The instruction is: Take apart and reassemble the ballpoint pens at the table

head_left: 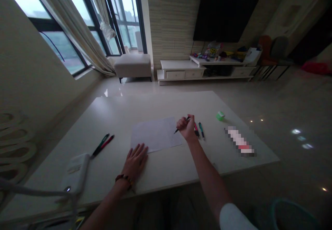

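1. The left grip (135, 159) and right grip (185, 128) are both bare hands.
2. Around the left wrist sits 1 bracelet (125, 177) of small rounded beads, mostly dark brown, with some amber-yellow ones towards the inner side; finer detail is blurred.
3. The 2 forearms are bare.
4. On the right arm, 1 loose, pale grey-white sleeve (234, 217) ends near the elbow in a curved edge.
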Demonstrator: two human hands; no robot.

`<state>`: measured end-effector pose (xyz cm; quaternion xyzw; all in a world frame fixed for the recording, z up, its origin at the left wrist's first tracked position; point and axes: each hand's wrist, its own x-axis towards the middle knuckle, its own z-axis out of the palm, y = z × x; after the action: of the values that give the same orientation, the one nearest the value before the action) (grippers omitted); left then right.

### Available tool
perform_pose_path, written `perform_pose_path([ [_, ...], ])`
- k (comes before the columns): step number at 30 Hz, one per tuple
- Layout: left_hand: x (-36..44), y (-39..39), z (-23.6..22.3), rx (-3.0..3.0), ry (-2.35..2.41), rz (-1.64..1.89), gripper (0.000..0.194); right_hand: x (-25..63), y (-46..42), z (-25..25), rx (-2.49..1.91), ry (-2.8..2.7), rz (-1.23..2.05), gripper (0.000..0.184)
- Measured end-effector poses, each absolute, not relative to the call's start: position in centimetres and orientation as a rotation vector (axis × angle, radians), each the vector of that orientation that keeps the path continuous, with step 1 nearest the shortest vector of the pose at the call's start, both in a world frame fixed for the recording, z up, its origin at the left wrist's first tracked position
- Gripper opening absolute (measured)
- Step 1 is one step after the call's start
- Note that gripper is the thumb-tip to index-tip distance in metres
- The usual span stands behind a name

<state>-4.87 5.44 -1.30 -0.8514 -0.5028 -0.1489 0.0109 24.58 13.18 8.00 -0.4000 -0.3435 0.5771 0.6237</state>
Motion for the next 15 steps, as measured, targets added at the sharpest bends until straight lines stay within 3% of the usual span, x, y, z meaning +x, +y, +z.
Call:
perform_pose_path([
  [11,-4.8,5.7,-0.5,-2.672,-1.587,-0.385,0.047,22.9,24.9,6.3,-0.761,-0.786,1.357,0.049],
  [15,-4.7,5.8,-0.4,-2.681,-1.597,-0.422,0.047,22.7,26.5,5.0,-0.862,-0.795,1.348,0.040],
])
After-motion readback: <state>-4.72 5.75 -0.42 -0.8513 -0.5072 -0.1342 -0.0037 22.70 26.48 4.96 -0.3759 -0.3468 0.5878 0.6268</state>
